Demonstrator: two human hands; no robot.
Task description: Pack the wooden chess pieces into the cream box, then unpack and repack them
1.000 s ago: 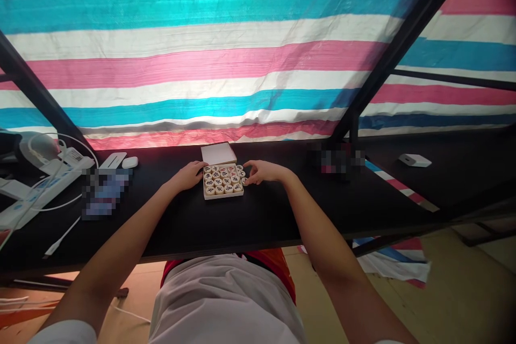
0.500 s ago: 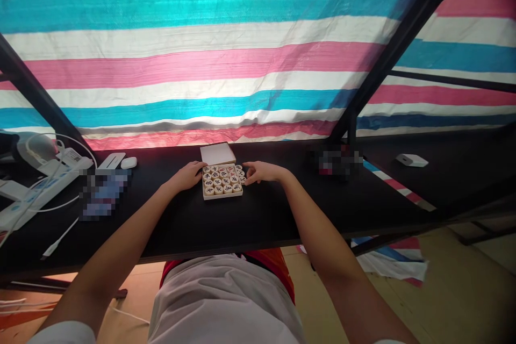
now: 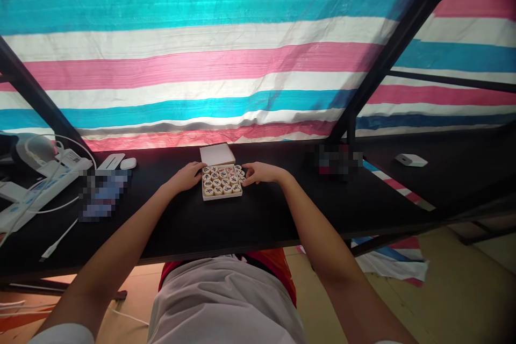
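A shallow light wooden box [image 3: 221,196] lies on the black table [image 3: 226,226], filled with several round chess pieces [image 3: 220,181] marked in black and red. My left hand [image 3: 186,176] rests curled against the box's left side and holds it. My right hand [image 3: 260,172] is at the box's right edge, its fingertips pinched on a chess piece [image 3: 241,174] that sits at the rim. The box's flat pale lid [image 3: 217,153] lies just behind the box.
At the left are a white power strip [image 3: 38,191] with cables, a white mouse [image 3: 129,163] and a flat white device [image 3: 110,160]. A small white box [image 3: 410,159] sits far right. A striped tarp [image 3: 209,59] hangs behind; black frame bars [image 3: 387,54] cross it.
My right hand's fingertips have shifted slightly left with the piece toward the box's rim. My left hand stays at the box's left side. The view has drifted a little.
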